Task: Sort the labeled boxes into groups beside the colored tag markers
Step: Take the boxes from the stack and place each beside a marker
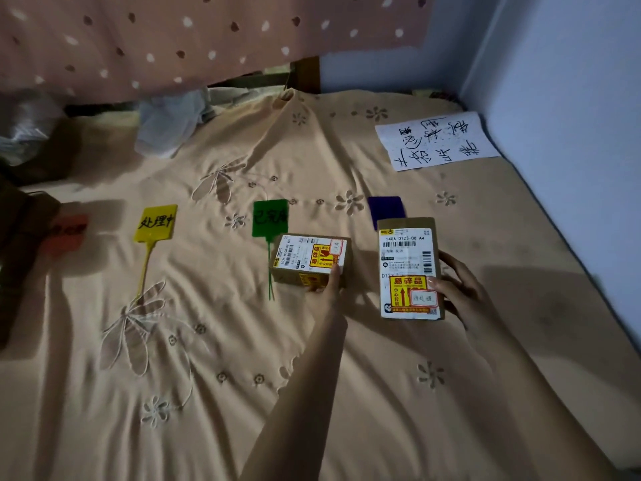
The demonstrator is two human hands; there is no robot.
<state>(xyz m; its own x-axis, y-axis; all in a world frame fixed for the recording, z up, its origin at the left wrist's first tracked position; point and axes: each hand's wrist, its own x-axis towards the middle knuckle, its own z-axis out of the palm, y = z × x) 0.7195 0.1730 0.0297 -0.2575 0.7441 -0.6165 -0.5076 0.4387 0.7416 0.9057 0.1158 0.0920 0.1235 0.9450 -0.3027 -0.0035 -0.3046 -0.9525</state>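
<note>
Two cardboard boxes with white shipping labels and yellow-red fragile stickers are in view. The smaller box (pixel 310 260) lies on the beige bedsheet (pixel 208 359) just right of the green tag (pixel 270 217), and my left hand (pixel 327 286) grips its near right corner. The taller box (pixel 409 269) is held tilted up by my right hand (pixel 458 289), in front of the blue tag (pixel 386 209). A yellow tag (pixel 155 222) with black writing lies further left, and a red tag (pixel 67 232) sits in shadow at the far left.
A white paper sheet (pixel 437 140) with handwriting lies at the back right by the blue wall (pixel 572 98). A crumpled plastic bag (pixel 166 126) sits at the back. Dark objects (pixel 17 244) stand at the left edge. A dotted pink cloth (pixel 173 39) hangs behind.
</note>
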